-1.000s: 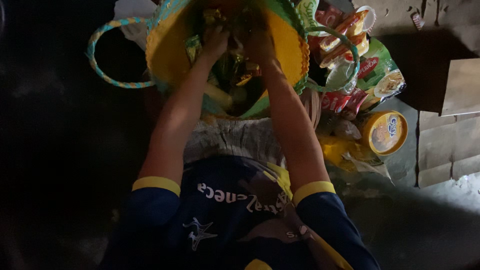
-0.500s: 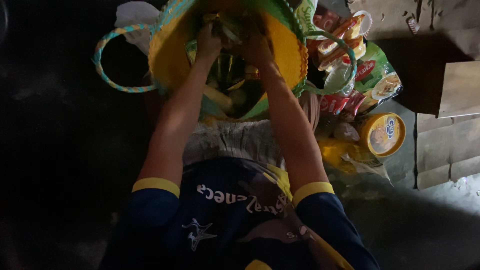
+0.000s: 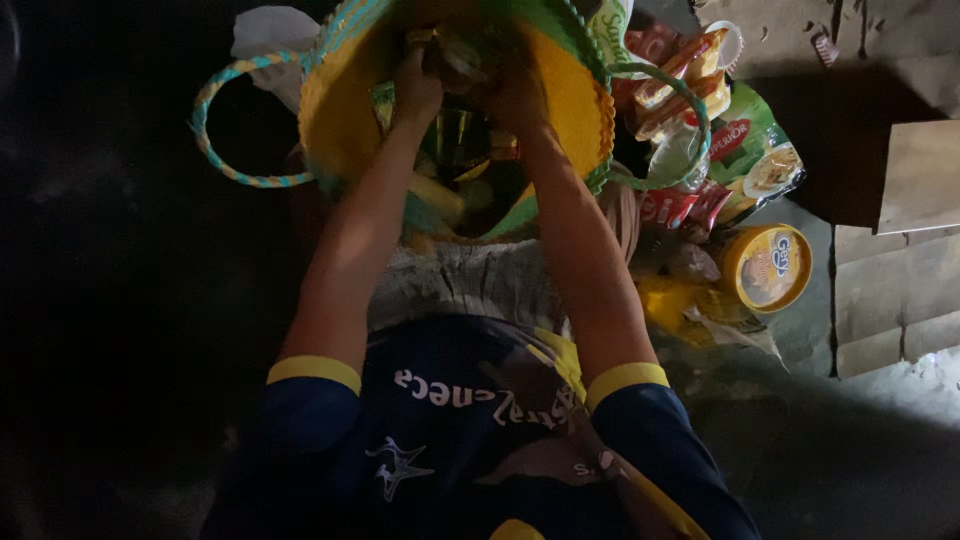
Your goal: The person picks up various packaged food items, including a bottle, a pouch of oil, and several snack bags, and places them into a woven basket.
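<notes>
A woven yellow and green basket bag [image 3: 345, 110] with looped turquoise handles [image 3: 215, 140] stands open in front of me. Both my arms reach into it. My left hand [image 3: 415, 88] and my right hand [image 3: 517, 95] sit close together near the bag's far rim. Their fingers curl around a shiny item [image 3: 465, 55] between them, too dark and hidden to identify. Green and yellow packets [image 3: 455, 150] lie deeper in the bag beneath my wrists.
Right of the bag lies a heap of groceries: red snack packets [image 3: 680, 205], a green packet [image 3: 750, 150] and a round yellow tub [image 3: 767, 268]. A white plastic bag [image 3: 270, 35] shows behind the bag. Cardboard pieces [image 3: 915, 180] lie at the right. The left is dark.
Both hands have shifted a little toward the bag's far rim with the shiny item between them. The bag and the groceries sit slightly higher in view.
</notes>
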